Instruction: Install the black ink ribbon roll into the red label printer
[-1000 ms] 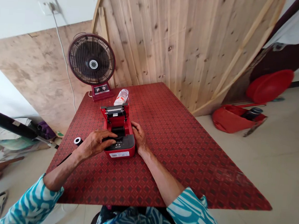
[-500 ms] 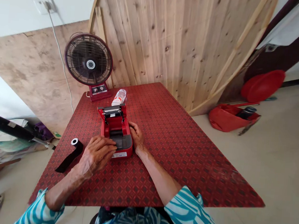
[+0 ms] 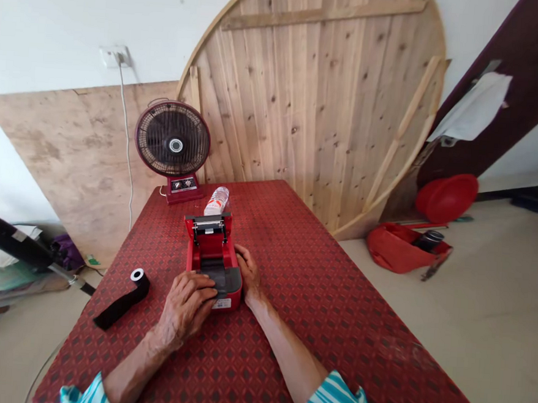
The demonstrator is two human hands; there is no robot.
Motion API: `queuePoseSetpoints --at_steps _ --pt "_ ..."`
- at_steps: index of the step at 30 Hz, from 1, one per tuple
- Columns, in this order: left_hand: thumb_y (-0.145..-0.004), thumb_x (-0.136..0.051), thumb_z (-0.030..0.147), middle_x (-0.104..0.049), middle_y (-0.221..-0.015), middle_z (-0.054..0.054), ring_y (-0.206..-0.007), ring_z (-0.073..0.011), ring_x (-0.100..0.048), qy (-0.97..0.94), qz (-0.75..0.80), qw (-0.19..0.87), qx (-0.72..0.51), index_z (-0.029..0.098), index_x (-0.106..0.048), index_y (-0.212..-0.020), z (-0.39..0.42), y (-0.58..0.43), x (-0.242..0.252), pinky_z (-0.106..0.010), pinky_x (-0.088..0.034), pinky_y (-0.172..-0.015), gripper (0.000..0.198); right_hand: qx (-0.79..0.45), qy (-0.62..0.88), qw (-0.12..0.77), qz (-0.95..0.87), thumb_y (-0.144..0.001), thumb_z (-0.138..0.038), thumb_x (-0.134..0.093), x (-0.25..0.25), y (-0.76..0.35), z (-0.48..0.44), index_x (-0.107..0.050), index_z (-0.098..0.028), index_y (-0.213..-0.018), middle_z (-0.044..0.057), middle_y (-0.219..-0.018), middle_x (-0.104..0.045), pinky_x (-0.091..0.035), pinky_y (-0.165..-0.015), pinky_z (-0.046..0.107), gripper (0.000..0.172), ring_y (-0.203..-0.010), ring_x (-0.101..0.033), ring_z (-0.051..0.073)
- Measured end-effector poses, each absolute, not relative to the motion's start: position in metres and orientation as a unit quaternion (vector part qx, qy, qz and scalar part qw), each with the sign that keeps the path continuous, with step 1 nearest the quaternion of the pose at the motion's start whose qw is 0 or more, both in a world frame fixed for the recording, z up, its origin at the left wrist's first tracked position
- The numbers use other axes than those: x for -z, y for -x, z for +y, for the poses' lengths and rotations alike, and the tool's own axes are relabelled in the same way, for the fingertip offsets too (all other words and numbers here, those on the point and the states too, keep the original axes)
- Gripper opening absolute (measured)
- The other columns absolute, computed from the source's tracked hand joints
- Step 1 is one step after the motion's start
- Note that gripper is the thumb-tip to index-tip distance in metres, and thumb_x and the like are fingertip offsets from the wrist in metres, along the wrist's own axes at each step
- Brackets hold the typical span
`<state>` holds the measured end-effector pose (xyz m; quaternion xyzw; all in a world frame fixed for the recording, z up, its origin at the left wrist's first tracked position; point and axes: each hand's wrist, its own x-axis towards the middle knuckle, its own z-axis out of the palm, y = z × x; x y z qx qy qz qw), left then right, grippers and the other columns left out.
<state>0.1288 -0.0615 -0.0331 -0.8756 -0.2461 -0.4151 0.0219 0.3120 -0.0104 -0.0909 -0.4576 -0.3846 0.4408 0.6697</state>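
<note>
A small red label printer (image 3: 193,254) with a dark grey front panel (image 3: 232,280) stands on the table. Its lid (image 3: 208,225) is tipped up, so the roll bay lies exposed. My left hand (image 3: 188,306) is bent over the left front edge, with its fingertips on the grey panel; the thumb is hidden. Against the printer's right side, my right hand (image 3: 248,275) is cupped, its fingers towards the back and partly hidden. To the left lies a black roll (image 3: 139,286) with a white core and a loose strip trailing towards me.
The table (image 3: 297,326) has a red patterned top. A fan (image 3: 174,146) and a clear plastic bottle (image 3: 217,201) stand behind the printer. A round wooden board (image 3: 303,105) leans on the wall. On the floor at right are a red bag (image 3: 385,246) and a red basin (image 3: 448,199).
The camera has tipped upward, so the table and hands appear lower. My left fingers reach slightly further across the grey panel. The right hand stays at the printer's side; the lid remains up.
</note>
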Motion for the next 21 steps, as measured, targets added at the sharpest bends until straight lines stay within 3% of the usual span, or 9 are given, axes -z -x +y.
queuePoseSetpoints --at_steps 13,21 --pt "-0.086 -0.059 0.012 -0.07 -0.099 -0.006 -0.102 -0.0188 -0.063 0.866 -0.216 0.038 0.45 0.019 -0.061 -0.103 -0.059 -0.128 0.037 -0.039 -0.046 -0.094 0.018 -0.416 0.479 0.678 -0.371 -0.078 -0.051 -0.056 0.093 -0.314 -0.007 -0.065 -0.025 -0.111 0.005 -0.117 -0.068 -0.044 -0.1 0.043 0.043 -0.112 -0.059 0.025" --pt "-0.086 -0.059 0.011 -0.069 -0.101 -0.006 -0.104 -0.0192 -0.061 0.868 -0.211 0.044 0.448 0.02 -0.061 -0.105 -0.058 -0.127 0.04 -0.039 -0.045 -0.096 0.021 -0.384 0.463 0.654 -0.457 -0.078 -0.063 -0.05 0.04 -0.331 0.038 -0.061 -0.031 -0.119 0.003 -0.13 -0.061 -0.039 -0.104 0.046 0.054 -0.121 -0.053 0.025"
